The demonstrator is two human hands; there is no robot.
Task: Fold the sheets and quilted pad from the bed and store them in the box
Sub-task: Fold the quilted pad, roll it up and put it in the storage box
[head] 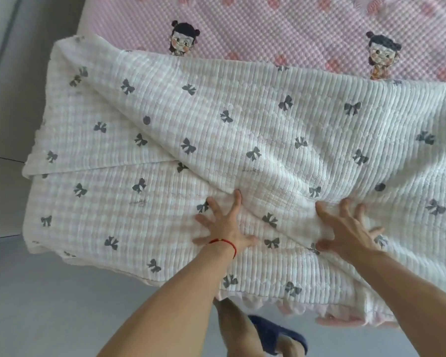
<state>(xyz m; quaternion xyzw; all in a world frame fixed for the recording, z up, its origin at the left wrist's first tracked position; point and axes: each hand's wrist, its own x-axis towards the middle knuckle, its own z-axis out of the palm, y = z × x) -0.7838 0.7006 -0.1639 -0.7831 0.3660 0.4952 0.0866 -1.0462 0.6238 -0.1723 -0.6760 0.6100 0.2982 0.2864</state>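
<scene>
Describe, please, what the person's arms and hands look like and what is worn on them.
Both forearms are bare, with no sleeves in view. The left hand has a thin red string bracelet around its wrist. The right hand shows no glove, ring or band.

bed top: pretty much all taken up by the white bow-print quilted pad (242, 130), folded over itself, with a raised diagonal ridge across the middle
near edge: left hand (223, 225) and right hand (345, 228) both flat on the pad, narrow gap between them
far side: pink sheet (294, 29) lies bare and flat
left: open grey floor (49, 292) beside the bed
below the edge: leg and blue slipper (276, 336) in the way
</scene>
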